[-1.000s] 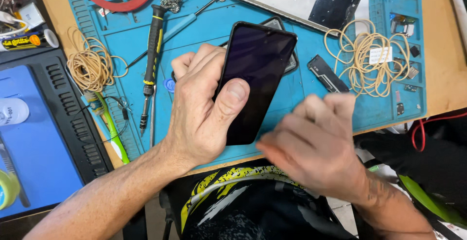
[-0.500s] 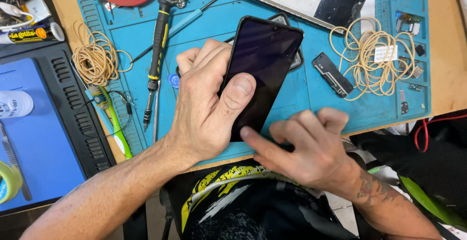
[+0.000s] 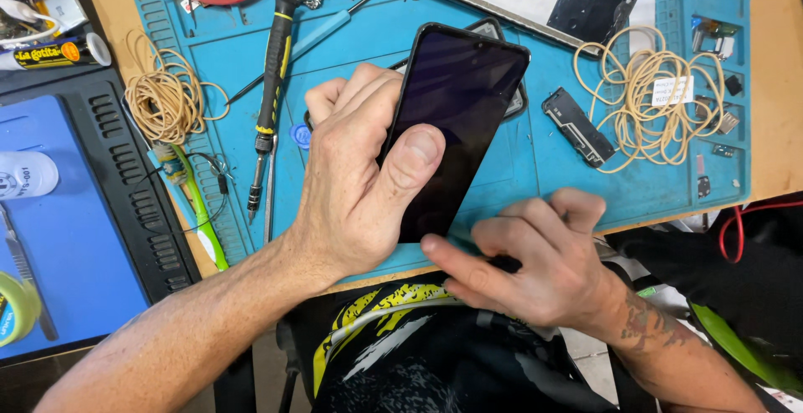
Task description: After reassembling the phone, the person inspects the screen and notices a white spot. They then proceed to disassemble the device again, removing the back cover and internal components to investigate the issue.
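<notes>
- The phone point(image 3: 456, 120) was a slim black slab with a dark, blank, glossy screen and rounded corners, its top end pointing away from the person and tilted slightly to the right.
- It was held just above the blue mat point(image 3: 577, 187) that covered the wooden surface point(image 3: 774, 87), near the front edge.
- The left hand point(image 3: 355, 187) gripped the phone from its left side: the thumb lay flat on the lower part of the screen and the fingers curled behind the left edge, so the grip was pressed together on the phone.
- The right hand point(image 3: 535, 262) sat at the phone's bottom end, index finger stretched toward the lower corner and the other fingers curled in; whether it pinched anything I could not tell.
- A black-handled screwdriver point(image 3: 272, 87) lay on the mat just left of the left hand.
- A bundle of tan rubber bands point(image 3: 661, 112) lay on the mat to the right of the phone, well apart from it, and another bundle point(image 3: 167, 99) lay at the mat's left edge.
- A small black part point(image 3: 577, 126) lay between the phone and the right bundle.
</notes>
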